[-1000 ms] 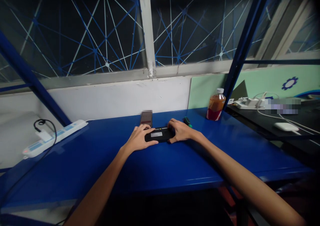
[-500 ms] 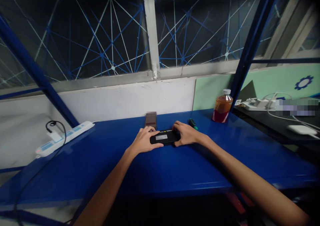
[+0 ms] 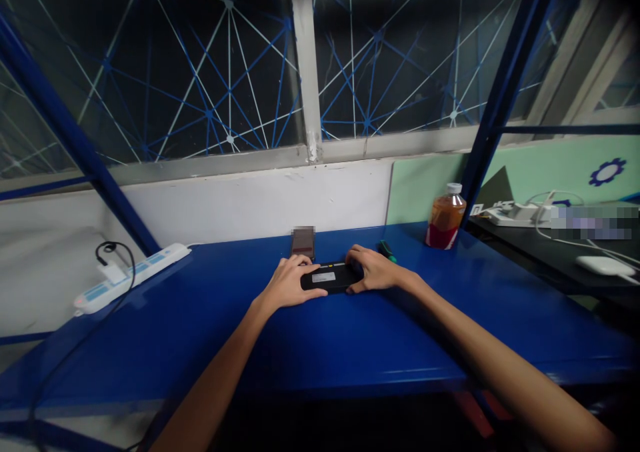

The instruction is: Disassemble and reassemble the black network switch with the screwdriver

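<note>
Between my hands is a flat black rectangular device (image 3: 343,280) with a white label and a small yellow mark along its far edge. My left hand (image 3: 293,282) grips its left end, thumb along the near side and fingers over the far side. My right hand (image 3: 373,270) is closed around the right end in the same way. What kind of device it is, I cannot make out. Just behind my left fingers, a dark phone-like slab (image 3: 303,242) leans or lies near the wall. A green and black screwdriver (image 3: 387,252) lies beyond my right hand.
A bottle of orange-brown drink (image 3: 446,219) stands at the back right of the blue table (image 3: 350,345). At the left edge lies a white power strip (image 3: 135,279) with a black cable (image 3: 85,339). On the right, a black surface holds chargers and a white adapter (image 3: 603,265).
The whole view has shifted very slightly, with things sitting a little lower in the picture. Both hands keep the same hold on the black device.
</note>
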The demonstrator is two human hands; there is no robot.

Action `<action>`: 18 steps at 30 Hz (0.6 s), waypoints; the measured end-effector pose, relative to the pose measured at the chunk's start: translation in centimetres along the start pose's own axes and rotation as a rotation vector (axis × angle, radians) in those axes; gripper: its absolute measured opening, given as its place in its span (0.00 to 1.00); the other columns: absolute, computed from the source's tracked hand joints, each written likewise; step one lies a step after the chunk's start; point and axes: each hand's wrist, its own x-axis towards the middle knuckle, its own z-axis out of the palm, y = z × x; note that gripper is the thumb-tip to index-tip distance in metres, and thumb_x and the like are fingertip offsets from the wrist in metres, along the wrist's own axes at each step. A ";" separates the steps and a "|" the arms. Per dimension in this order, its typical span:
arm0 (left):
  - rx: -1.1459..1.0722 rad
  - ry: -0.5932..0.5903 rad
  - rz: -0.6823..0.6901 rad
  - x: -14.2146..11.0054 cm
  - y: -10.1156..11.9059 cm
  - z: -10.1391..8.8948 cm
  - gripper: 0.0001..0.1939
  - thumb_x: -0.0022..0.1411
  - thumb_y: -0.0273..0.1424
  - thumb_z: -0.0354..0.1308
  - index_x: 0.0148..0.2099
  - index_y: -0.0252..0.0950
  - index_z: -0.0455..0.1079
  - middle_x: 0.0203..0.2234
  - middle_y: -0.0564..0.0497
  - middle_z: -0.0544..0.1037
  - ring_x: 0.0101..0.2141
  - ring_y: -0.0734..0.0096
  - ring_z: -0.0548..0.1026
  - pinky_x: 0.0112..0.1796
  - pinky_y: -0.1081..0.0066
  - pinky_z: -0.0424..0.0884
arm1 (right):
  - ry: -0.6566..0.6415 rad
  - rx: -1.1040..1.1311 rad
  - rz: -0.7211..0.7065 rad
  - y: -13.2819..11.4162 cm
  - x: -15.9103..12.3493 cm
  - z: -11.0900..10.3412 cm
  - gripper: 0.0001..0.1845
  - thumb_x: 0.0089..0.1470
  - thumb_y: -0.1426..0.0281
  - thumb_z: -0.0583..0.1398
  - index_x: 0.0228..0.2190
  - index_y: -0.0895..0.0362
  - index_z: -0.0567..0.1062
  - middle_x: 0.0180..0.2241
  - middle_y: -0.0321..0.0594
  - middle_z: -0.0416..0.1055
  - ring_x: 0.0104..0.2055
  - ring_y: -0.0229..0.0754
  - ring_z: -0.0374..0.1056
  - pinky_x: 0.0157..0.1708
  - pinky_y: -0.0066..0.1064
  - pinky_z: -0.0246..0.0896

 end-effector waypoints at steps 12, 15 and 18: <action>-0.022 -0.005 -0.015 0.1 -0.1 0.0 0.37 0.51 0.60 0.54 0.56 0.45 0.69 0.48 0.46 0.71 0.47 0.53 0.68 0.49 0.55 0.59 | -0.024 0.034 0.008 0.3 0.1 -0.1 0.35 0.36 0.46 0.67 0.39 0.57 0.68 0.40 0.43 0.64 0.37 0.46 0.64 0.36 0.36 0.60; -0.019 0.001 -0.016 0.1 -0.1 0.1 0.37 0.50 0.60 0.55 0.55 0.44 0.69 0.48 0.46 0.71 0.47 0.53 0.68 0.49 0.55 0.59 | -0.034 0.038 0.010 0.2 0.0 -0.2 0.34 0.37 0.46 0.66 0.39 0.57 0.69 0.40 0.44 0.64 0.38 0.46 0.63 0.35 0.36 0.60; -0.020 0.006 -0.017 0.1 -0.2 0.1 0.36 0.51 0.60 0.55 0.55 0.44 0.69 0.48 0.46 0.71 0.47 0.53 0.68 0.49 0.56 0.59 | -0.042 0.045 0.010 0.2 0.0 -0.4 0.34 0.38 0.46 0.66 0.40 0.57 0.69 0.40 0.44 0.64 0.39 0.47 0.63 0.35 0.36 0.60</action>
